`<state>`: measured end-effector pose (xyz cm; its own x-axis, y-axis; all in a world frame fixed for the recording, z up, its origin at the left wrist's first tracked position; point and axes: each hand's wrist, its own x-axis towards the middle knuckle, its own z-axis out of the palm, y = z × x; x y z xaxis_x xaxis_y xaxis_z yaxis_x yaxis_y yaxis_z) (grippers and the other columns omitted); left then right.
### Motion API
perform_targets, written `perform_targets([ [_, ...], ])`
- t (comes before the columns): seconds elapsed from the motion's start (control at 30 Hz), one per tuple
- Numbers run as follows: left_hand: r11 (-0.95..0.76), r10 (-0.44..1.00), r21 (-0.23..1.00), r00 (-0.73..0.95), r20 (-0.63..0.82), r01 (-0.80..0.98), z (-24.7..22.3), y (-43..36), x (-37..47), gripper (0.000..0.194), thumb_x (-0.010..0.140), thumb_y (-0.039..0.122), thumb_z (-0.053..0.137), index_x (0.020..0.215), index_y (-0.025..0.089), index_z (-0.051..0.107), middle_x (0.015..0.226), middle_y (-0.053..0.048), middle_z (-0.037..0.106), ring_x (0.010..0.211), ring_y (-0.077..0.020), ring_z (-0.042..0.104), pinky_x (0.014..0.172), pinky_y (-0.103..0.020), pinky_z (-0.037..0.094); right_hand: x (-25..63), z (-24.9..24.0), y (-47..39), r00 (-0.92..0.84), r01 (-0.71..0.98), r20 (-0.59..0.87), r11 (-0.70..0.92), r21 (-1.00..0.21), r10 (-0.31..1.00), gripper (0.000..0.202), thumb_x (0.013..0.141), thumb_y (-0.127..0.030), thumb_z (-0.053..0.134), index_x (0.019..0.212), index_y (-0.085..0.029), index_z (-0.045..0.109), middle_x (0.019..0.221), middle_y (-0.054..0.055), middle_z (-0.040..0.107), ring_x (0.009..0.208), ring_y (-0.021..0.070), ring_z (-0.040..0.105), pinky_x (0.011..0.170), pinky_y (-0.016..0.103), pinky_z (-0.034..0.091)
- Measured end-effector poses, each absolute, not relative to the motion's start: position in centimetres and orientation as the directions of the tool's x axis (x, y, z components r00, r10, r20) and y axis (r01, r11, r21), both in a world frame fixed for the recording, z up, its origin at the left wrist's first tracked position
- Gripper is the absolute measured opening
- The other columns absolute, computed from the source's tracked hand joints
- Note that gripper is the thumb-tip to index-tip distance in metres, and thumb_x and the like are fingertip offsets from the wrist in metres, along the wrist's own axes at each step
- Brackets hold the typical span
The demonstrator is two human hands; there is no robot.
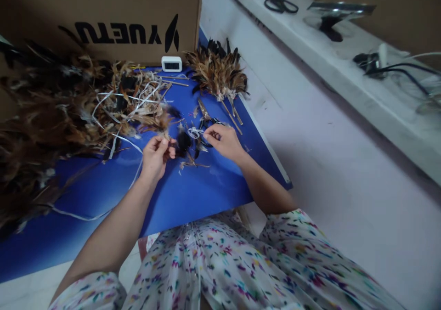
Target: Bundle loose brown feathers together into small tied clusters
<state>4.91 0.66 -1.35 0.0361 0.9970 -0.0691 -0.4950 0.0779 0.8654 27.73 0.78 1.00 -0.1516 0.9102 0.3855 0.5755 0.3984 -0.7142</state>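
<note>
My left hand [155, 156] has its thumb and index finger pinched at the base of light-brown feathers [161, 121] at the near edge of a large pile. My right hand [225, 142] pinches a looped bit of white string [195, 132]. Just beyond that hand lie scissors [204, 109], their blades pointing away and their handles partly hidden by it. Between the hands are dark loose feathers [184, 140] and a few thin stem scraps [195, 164] on the blue tabletop [206, 190].
Brown and black feathers [44, 117] heap across the left side, with white ribbon strands [138, 103] on top. Feather bundles on sticks [217, 71] lie at the back right. A small white digital clock [171, 64] stands before a cardboard box [120, 7]. Black scissors [279, 3] rest on the ledge.
</note>
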Motion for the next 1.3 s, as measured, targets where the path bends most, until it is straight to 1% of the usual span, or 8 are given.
perform_targets([
  [0.1, 0.176, 0.984, 0.848, 0.111, -0.139, -0.500, -0.8, -0.5, 5.5, 0.048, 0.058, 0.040, 0.090, 0.076, 0.017, 0.052, 0.105, -0.005, 0.074, 0.054, -0.0068, 0.066, 0.044, -0.015, 0.050, 26.1, 0.8, -0.1, -0.219, 0.551, 0.445, 0.487, -0.678, 0.868, 0.012, 0.088, -0.020, 0.059, 0.078, -0.018, 0.065, 0.076, 0.000, 0.065, 0.063, 0.0104, 0.053, 0.065, 0.025, 0.042],
  [0.2, 0.230, 0.972, 0.832, 0.156, -0.174, -0.505, -0.6, -1.1, 5.9, 0.045, 0.060, 0.039, 0.089, 0.076, 0.016, 0.053, 0.117, -0.006, 0.072, 0.058, -0.0060, 0.067, 0.046, -0.014, 0.052, 25.2, 0.3, -0.6, -0.282, 0.531, 0.473, 0.546, -0.648, 0.835, 0.013, 0.090, -0.019, 0.056, 0.081, -0.018, 0.065, 0.078, 0.001, 0.065, 0.065, 0.0107, 0.054, 0.065, 0.025, 0.043],
  [0.4, 0.260, 0.964, 0.824, 0.179, -0.195, -0.502, -0.9, -1.2, 6.3, 0.038, 0.066, 0.034, 0.087, 0.075, 0.016, 0.055, 0.084, -0.004, 0.076, 0.070, -0.0112, 0.073, 0.067, -0.018, 0.060, 24.7, -0.3, -0.9, -0.288, 0.514, 0.373, 0.471, -0.717, 0.882, 0.011, 0.087, -0.020, 0.057, 0.080, -0.018, 0.065, 0.076, 0.001, 0.064, 0.065, 0.0107, 0.054, 0.065, 0.025, 0.044],
  [0.47, 0.252, 0.967, 0.837, 0.163, -0.197, -0.486, -1.0, -1.1, 6.3, 0.035, 0.069, 0.032, 0.085, 0.076, 0.016, 0.055, 0.083, -0.004, 0.076, 0.072, -0.0119, 0.074, 0.070, -0.020, 0.061, 24.6, -0.3, -0.9, -0.264, 0.472, 0.293, 0.388, -0.792, 0.919, 0.006, 0.083, -0.021, 0.060, 0.083, -0.018, 0.065, 0.074, 0.000, 0.065, 0.061, 0.0099, 0.054, 0.062, 0.024, 0.044],
  [0.63, 0.242, 0.969, 0.844, 0.157, -0.189, -0.478, -1.3, -1.0, 6.3, 0.037, 0.068, 0.033, 0.086, 0.077, 0.016, 0.055, 0.082, -0.004, 0.076, 0.070, -0.0125, 0.074, 0.068, -0.020, 0.061, 24.3, -0.3, -1.0, -0.224, 0.364, 0.085, 0.164, -0.917, 0.971, 0.018, 0.079, -0.032, 0.066, 0.089, -0.017, 0.067, 0.071, -0.001, 0.065, 0.059, 0.0094, 0.054, 0.059, 0.024, 0.043],
  [0.8, 0.246, 0.967, 0.859, 0.169, -0.189, -0.449, -1.4, -1.0, 6.5, 0.042, 0.064, 0.038, 0.088, 0.078, 0.016, 0.055, 0.083, -0.005, 0.076, 0.070, -0.0136, 0.074, 0.067, -0.021, 0.061, 24.2, -0.3, -1.0, -0.240, 0.372, 0.105, 0.191, -0.908, 0.965, 0.017, 0.083, -0.031, 0.059, 0.080, -0.016, 0.067, 0.059, -0.004, 0.056, 0.054, 0.0079, 0.046, 0.056, 0.024, 0.036],
  [1.03, 0.241, 0.970, 0.885, 0.138, -0.203, -0.398, -1.8, -0.9, 6.6, 0.044, 0.060, 0.038, 0.090, 0.077, 0.015, 0.056, 0.068, -0.001, 0.071, 0.063, -0.0148, 0.073, 0.061, -0.022, 0.061, 24.4, -0.3, -0.9, -0.169, 0.333, 0.148, 0.198, -0.922, 0.974, 0.014, 0.081, -0.028, 0.060, 0.075, -0.017, 0.064, 0.065, -0.003, 0.059, 0.058, 0.0089, 0.049, 0.058, 0.024, 0.038],
  [1.3, 0.177, 0.984, 0.906, 0.079, -0.159, -0.384, -1.6, -0.6, 6.4, 0.035, 0.066, 0.031, 0.086, 0.073, 0.016, 0.055, 0.057, 0.002, 0.065, 0.041, -0.0068, 0.055, 0.042, -0.016, 0.045, 24.5, -0.4, -0.6, -0.079, 0.248, 0.118, 0.134, -0.959, 0.990, 0.012, 0.078, -0.028, 0.061, 0.070, -0.018, 0.060, 0.061, -0.004, 0.054, 0.055, 0.0077, 0.044, 0.054, 0.024, 0.035],
])
